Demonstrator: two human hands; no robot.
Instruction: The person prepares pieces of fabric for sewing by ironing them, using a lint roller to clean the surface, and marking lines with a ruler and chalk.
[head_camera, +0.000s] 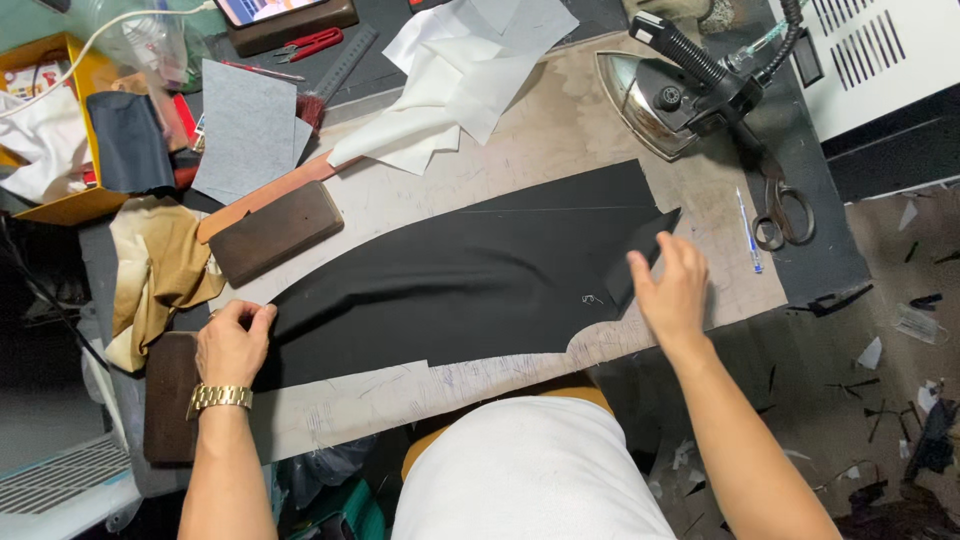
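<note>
A large curved piece of black cloth (470, 275) is spread flat on the padded, pale, pen-marked bench (560, 130), reaching from the near left to the far right. Its narrow left end is pinched by the left hand (232, 345), which wears a gold-coloured metal wristwatch (221, 398); the fingers are curled closed on the cloth edge. At the right end, a pointed corner of the cloth is lifted and folded over by the right hand (670, 290), whose fingers are loosely spread, with the fingertips touching the raised flap. A dark brown wooden block (275, 232) lies just beyond the cloth on the left, and a second dark block (168, 400) sits under the left wrist. A steel steam iron with a black handle (665, 95) rests at the far right, with metal scissors (780, 210) and a blue pen (748, 230) near it. White cloth pieces (460, 75) lie at the far middle.
</note>
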